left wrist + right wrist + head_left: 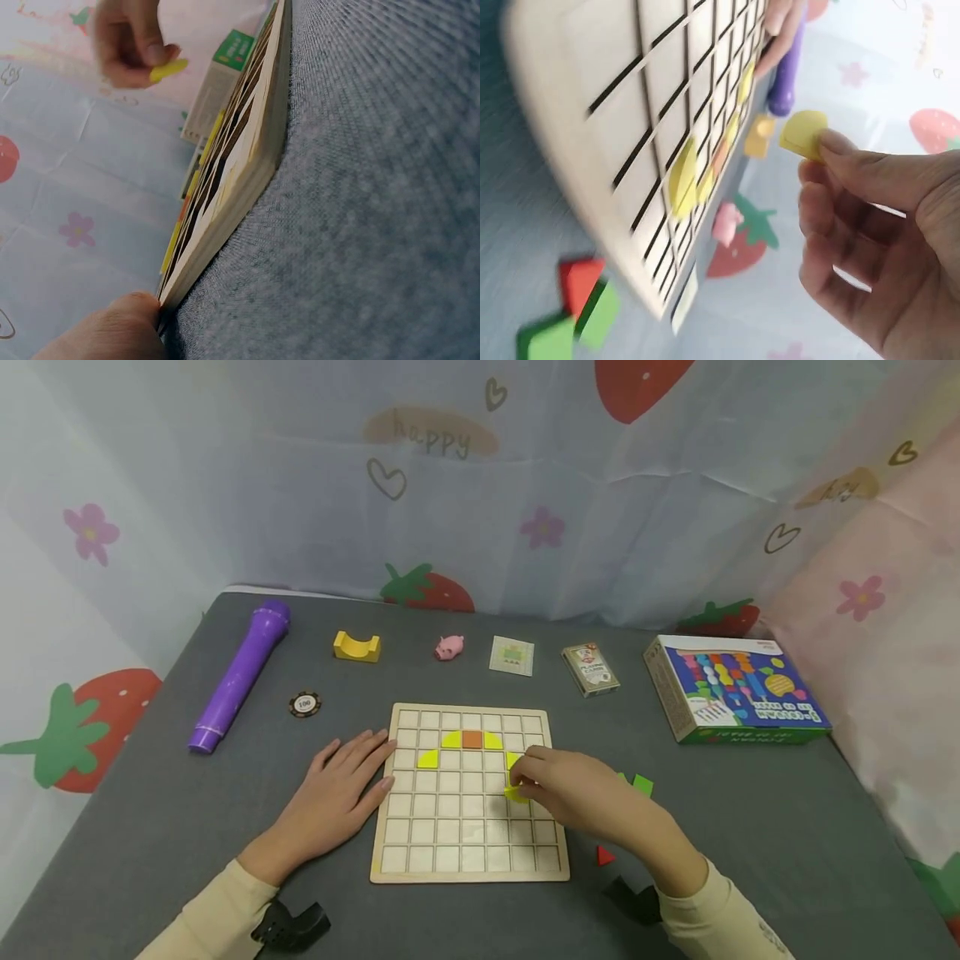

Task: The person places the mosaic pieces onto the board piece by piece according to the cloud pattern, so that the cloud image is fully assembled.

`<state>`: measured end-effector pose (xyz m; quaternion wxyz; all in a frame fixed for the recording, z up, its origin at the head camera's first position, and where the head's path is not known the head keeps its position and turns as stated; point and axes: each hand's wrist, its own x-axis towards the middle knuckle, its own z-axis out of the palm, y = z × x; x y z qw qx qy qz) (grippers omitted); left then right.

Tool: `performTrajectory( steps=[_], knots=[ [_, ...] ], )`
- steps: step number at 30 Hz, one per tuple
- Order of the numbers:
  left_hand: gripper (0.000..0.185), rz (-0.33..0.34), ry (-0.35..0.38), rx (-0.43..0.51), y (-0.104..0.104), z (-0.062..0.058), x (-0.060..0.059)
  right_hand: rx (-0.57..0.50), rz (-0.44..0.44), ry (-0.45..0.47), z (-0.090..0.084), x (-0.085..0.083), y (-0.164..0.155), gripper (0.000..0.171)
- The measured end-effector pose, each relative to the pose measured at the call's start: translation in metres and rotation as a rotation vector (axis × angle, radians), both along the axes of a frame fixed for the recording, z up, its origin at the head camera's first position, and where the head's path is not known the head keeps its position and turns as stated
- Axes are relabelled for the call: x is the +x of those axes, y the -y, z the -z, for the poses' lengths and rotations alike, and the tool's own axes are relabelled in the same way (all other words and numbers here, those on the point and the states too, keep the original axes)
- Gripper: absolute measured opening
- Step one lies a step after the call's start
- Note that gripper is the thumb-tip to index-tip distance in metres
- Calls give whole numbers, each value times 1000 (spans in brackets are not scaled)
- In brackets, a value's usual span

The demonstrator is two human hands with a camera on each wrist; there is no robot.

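A wooden grid board (447,832) lies flat on the dark cloth. An orange square tile (472,739) sits in its upper rows with several yellow round-edged tiles (428,759) beside and below it. Thumb and index finger of my right hand (581,785) pinch another yellow quarter-round tile (804,131), held above the board's right side; the right wrist view shows it raised off the grid. With fingers extended, my left hand (330,797) rests at the board's left edge. In the left wrist view its thumb (124,326) is right at the board's side.
Right of the board lie green tiles (642,784) and a red triangle tile (605,856). Behind it are a yellow block (357,647), pink pig (449,647), pattern card (512,656) and playing-card box (591,669). A purple microphone (242,675), poker chip (305,704) and game box (738,689) flank these.
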<state>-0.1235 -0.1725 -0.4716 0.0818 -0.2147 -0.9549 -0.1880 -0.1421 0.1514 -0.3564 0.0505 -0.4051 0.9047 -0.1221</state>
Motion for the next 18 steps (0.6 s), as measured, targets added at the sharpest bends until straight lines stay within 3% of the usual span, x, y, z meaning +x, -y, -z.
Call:
performTrajectory(
  steps=[3,8,18],
  knots=[
    [52,2,0,-7,0,0,-1,-23,51,5,0,-4,16,12],
    [53,8,0,-18,1,-1,-2,-108,155,107,5,-11,44,10],
    [51,5,-24,-26,1,-2,-1,-207,139,301,28,-29,88,7]
  ],
)
